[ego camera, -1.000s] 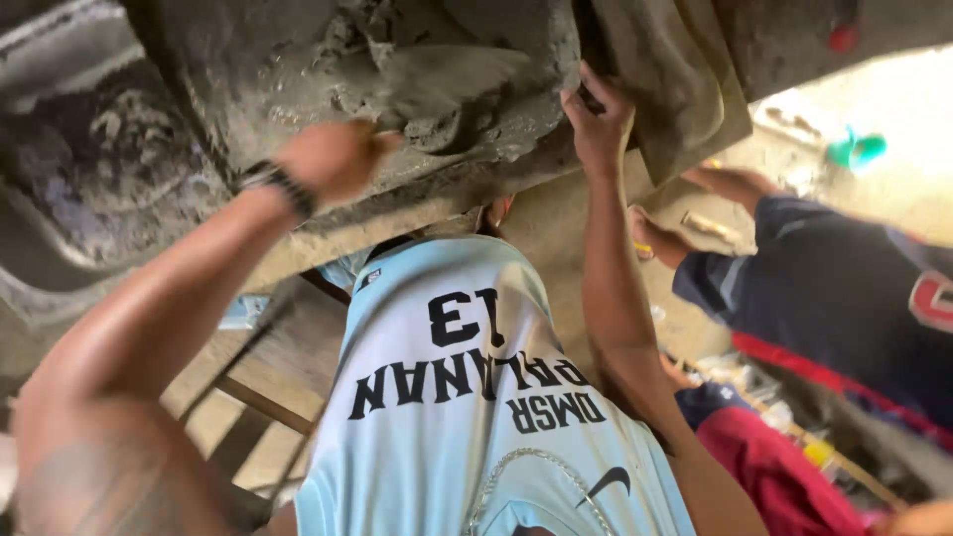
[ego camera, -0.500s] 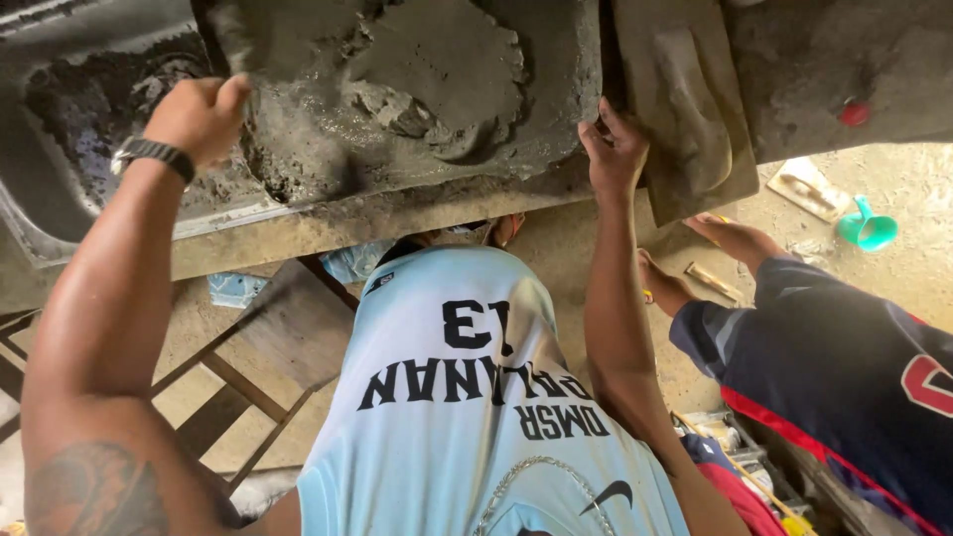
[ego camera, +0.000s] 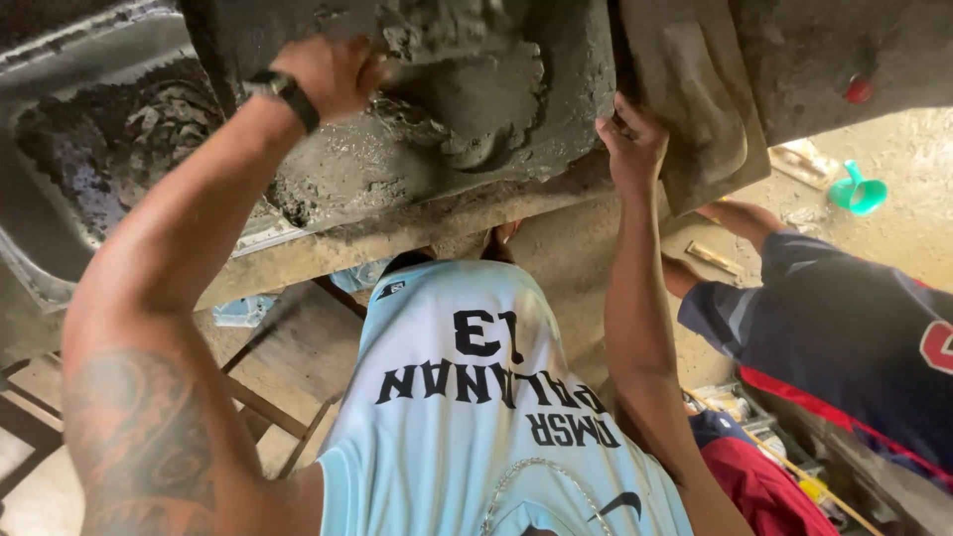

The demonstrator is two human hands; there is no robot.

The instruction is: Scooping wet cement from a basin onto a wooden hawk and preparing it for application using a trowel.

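I lie under a grimy, mud-caked metal housing [ego camera: 467, 109] on a vehicle's underside, with my light blue jersey [ego camera: 476, 417] below in view. My left hand [ego camera: 333, 71], a black watch [ego camera: 285, 91] on its wrist, is curled over the housing's upper part. My right hand [ego camera: 630, 139] is raised to the housing's right edge, at the gap beside a dirty flap [ego camera: 695, 99]. Its fingers are curled there, and what they hold is hidden.
Another person in a dark blue jersey [ego camera: 834, 337] crouches at the right, one arm [ego camera: 740, 218] reaching to the ground. A green funnel [ego camera: 856, 191] and a small tool [ego camera: 715, 256] lie on the concrete. A wooden frame [ego camera: 268, 397] is at the lower left and red cloth [ego camera: 764, 486] at the lower right.
My left hand has moved right across the housing and now grips higher up. My right hand stays at the housing's right edge. The view has tilted slightly.
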